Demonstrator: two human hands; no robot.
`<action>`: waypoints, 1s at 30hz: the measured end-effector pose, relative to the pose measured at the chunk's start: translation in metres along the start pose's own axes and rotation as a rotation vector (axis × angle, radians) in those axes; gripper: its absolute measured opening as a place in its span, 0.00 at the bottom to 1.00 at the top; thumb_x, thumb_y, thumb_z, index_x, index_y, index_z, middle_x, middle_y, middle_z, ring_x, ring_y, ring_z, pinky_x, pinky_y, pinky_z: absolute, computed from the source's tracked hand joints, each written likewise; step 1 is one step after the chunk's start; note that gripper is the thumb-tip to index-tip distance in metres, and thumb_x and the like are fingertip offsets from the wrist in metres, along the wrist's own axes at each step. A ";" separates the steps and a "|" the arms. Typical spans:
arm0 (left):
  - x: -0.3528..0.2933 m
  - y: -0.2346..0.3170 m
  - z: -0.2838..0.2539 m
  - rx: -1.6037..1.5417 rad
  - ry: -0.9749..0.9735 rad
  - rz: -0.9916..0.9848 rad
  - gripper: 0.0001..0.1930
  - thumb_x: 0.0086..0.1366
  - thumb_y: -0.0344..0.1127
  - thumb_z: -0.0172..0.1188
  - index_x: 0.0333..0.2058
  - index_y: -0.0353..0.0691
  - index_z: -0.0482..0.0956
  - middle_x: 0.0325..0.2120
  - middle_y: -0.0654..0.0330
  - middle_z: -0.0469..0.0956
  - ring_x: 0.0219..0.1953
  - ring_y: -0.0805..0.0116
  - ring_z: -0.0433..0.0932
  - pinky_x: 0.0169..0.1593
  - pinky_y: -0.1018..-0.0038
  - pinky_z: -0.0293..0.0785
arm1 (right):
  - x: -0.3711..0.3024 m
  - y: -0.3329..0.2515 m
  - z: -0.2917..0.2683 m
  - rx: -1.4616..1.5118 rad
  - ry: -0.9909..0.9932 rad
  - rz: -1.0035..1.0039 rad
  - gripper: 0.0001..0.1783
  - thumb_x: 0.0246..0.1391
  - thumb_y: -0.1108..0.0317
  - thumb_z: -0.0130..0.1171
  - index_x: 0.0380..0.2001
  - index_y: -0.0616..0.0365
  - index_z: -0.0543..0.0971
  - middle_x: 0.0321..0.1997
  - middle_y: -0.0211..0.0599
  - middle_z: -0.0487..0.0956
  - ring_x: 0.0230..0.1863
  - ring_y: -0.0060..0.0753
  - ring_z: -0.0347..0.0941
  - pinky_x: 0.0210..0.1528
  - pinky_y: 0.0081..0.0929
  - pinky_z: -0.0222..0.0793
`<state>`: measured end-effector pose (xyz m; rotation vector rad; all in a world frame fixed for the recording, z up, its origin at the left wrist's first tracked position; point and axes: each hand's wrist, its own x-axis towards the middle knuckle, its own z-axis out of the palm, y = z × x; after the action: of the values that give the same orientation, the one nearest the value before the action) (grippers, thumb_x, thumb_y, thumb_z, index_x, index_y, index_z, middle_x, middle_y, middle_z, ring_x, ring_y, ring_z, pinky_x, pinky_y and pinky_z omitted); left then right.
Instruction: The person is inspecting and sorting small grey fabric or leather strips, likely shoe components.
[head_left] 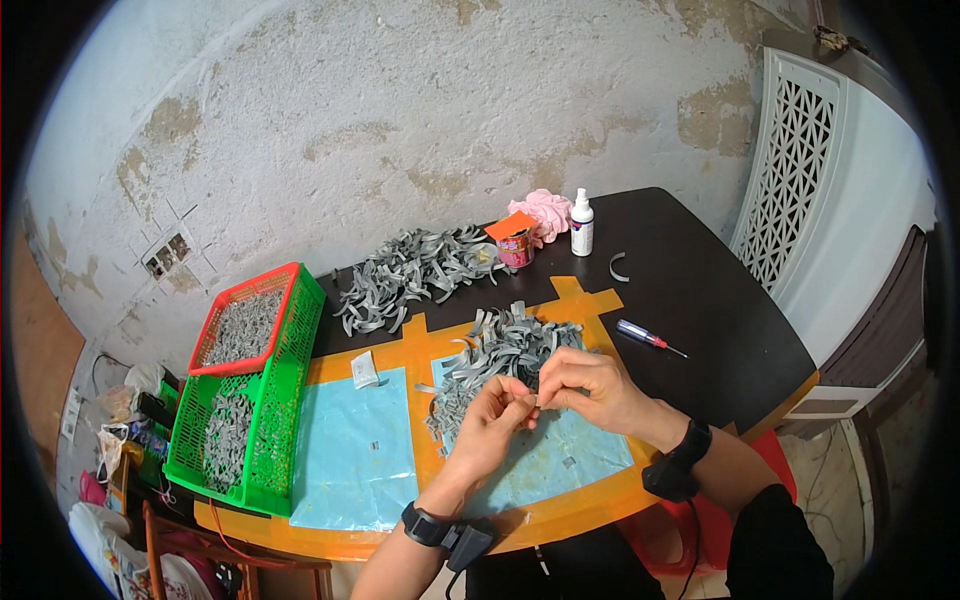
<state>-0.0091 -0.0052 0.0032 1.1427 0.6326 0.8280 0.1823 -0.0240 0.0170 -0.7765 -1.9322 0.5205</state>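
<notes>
My left hand (492, 420) and my right hand (583, 385) meet above the front of the table. Their fingertips are pinched together around something tiny, too small to make out. Directly beyond them lies a heap of curved grey strips (505, 345). Smaller grey pieces (450, 412) are gathered at its left side, partly hidden by my left hand. Under my hands is a light blue sheet (595, 465), with a small grey piece (569, 462) lying loose on it.
To the left, a red basket (276, 330) and a green basket (270, 440) hold small grey pieces. Another strip pile (420, 270) lies farther back. Near it stand a tin (515, 250), pink cloth (545, 213) and white spray bottle (582, 235). A screwdriver (645, 335) lies right.
</notes>
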 end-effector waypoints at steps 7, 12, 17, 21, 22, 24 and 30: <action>0.000 0.005 -0.002 -0.122 0.081 -0.036 0.04 0.66 0.28 0.53 0.37 0.40 0.68 0.29 0.65 0.72 0.32 0.77 0.73 0.39 0.80 0.72 | -0.001 -0.003 0.000 0.081 -0.032 0.122 0.04 0.48 0.83 0.56 0.28 0.64 0.75 0.34 0.35 0.73 0.33 0.27 0.72 0.33 0.23 0.70; 0.002 0.006 -0.008 -0.043 0.097 0.100 0.06 0.63 0.27 0.57 0.35 0.40 0.68 0.28 0.65 0.74 0.30 0.77 0.74 0.37 0.80 0.73 | -0.001 -0.002 -0.005 0.074 -0.153 0.105 0.05 0.49 0.77 0.60 0.29 0.63 0.74 0.34 0.33 0.73 0.32 0.27 0.72 0.34 0.21 0.70; 0.002 0.003 -0.005 0.086 0.063 0.172 0.07 0.63 0.26 0.57 0.35 0.40 0.67 0.28 0.64 0.74 0.30 0.76 0.75 0.35 0.80 0.73 | -0.003 0.003 0.001 0.254 -0.079 0.238 0.06 0.49 0.78 0.61 0.32 0.62 0.75 0.33 0.30 0.74 0.35 0.20 0.73 0.38 0.18 0.71; 0.002 0.002 -0.002 0.085 -0.002 0.142 0.08 0.63 0.26 0.57 0.37 0.39 0.67 0.30 0.62 0.76 0.32 0.75 0.76 0.35 0.79 0.73 | -0.006 0.010 0.006 0.532 -0.041 0.406 0.08 0.50 0.80 0.60 0.35 0.63 0.75 0.33 0.29 0.76 0.37 0.17 0.72 0.41 0.19 0.71; 0.001 0.003 -0.003 0.086 -0.001 0.141 0.08 0.63 0.26 0.57 0.37 0.39 0.67 0.30 0.62 0.76 0.32 0.75 0.76 0.35 0.79 0.73 | -0.006 0.009 0.006 0.533 -0.042 0.405 0.08 0.50 0.80 0.60 0.35 0.63 0.75 0.33 0.29 0.76 0.37 0.17 0.72 0.41 0.19 0.71; 0.001 0.008 -0.006 0.004 0.034 0.082 0.08 0.62 0.25 0.58 0.38 0.39 0.68 0.33 0.61 0.77 0.34 0.75 0.77 0.39 0.79 0.75 | -0.004 0.008 0.006 0.670 -0.025 0.487 0.08 0.51 0.80 0.59 0.36 0.65 0.75 0.34 0.31 0.76 0.37 0.18 0.73 0.41 0.20 0.71; 0.002 0.002 -0.002 -0.129 0.032 0.055 0.05 0.62 0.25 0.58 0.37 0.39 0.75 0.36 0.65 0.78 0.38 0.73 0.78 0.48 0.75 0.76 | -0.007 0.010 0.006 0.666 0.064 0.357 0.07 0.50 0.79 0.61 0.34 0.65 0.78 0.36 0.30 0.74 0.39 0.20 0.72 0.40 0.20 0.71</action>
<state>-0.0099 -0.0020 0.0044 1.0357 0.5679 0.9221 0.1826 -0.0217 0.0037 -0.6785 -1.4185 1.2587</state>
